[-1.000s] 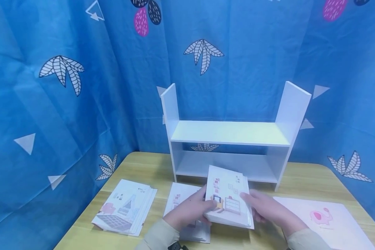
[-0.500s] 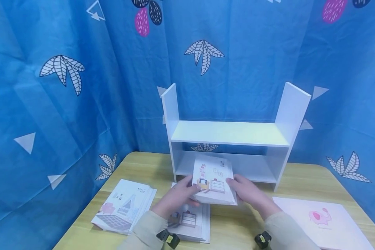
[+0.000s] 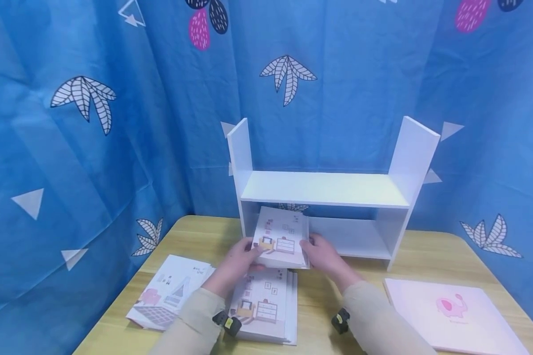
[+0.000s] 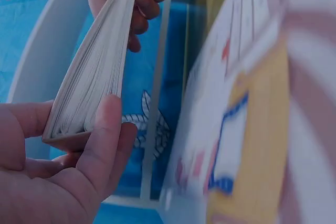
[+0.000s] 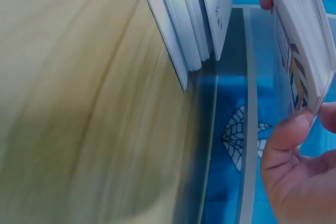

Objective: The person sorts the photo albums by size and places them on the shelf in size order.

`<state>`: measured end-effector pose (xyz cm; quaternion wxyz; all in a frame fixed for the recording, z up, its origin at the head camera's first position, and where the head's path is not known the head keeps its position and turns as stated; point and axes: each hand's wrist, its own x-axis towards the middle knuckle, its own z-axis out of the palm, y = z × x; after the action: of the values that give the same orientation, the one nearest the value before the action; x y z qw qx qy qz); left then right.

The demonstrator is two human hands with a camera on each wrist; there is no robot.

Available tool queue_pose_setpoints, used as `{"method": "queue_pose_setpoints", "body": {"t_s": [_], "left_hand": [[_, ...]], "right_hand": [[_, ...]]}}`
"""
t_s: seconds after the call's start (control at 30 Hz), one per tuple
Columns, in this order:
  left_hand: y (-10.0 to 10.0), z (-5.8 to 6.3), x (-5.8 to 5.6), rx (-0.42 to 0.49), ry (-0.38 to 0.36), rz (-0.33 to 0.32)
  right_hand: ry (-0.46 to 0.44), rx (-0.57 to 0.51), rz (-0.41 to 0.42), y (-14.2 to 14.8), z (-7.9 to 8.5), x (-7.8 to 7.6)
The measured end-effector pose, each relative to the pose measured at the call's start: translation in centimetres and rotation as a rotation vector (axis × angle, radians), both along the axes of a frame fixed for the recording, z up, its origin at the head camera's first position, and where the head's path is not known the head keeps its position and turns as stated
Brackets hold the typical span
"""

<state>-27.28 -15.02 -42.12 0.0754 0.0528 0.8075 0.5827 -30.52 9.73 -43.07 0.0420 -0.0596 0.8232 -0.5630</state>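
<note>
A small stack of white picture books (image 3: 279, 236), its top cover printed with a chair and a drawer chest, is held between both hands at the left part of the lower shelf (image 3: 346, 236). My left hand (image 3: 239, 256) grips the left edge, thumb on the cover. On the opposite edge, my right hand (image 3: 322, 254) pinches the stack. Page edges of the held books (image 4: 92, 72) face the left wrist camera, with the left hand (image 4: 68, 166) curled round one end. In the right wrist view, the right hand (image 5: 302, 166) pinches the near corner.
Below the hands lies another pile with a matching cover (image 3: 262, 305). Farther left sits a pile showing a house picture (image 3: 169, 291). A large white book with a pink elephant (image 3: 453, 315) lies at right. The white two-level shelf (image 3: 324, 190) stands at the wooden table's (image 3: 204, 236) back.
Both hands have carried the stack of books left and away from me, from above the table's middle to the lower shelf's left side. More of the matching pile below is now visible.
</note>
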Motion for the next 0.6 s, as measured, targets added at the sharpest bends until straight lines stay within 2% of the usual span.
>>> {"method": "queue_pose_setpoints", "body": {"t_s": [0.2,0.4,0.6], "left_hand": [[-0.8,-0.2,-1.4,-0.075,-0.012,0.086],[-1.3,-0.4,-2.4,-0.091,-0.028,0.163],[-1.8,-0.7,-3.2,-0.122,-0.020,0.169]], "right_hand": [[-0.011,0.095,-0.026,-1.4,-0.2,-1.6],[-0.025,0.171,-0.039,-2.6,-0.2,-2.6],[-0.044,0.197,-0.022,-2.8,0.1,-3.2]]}}
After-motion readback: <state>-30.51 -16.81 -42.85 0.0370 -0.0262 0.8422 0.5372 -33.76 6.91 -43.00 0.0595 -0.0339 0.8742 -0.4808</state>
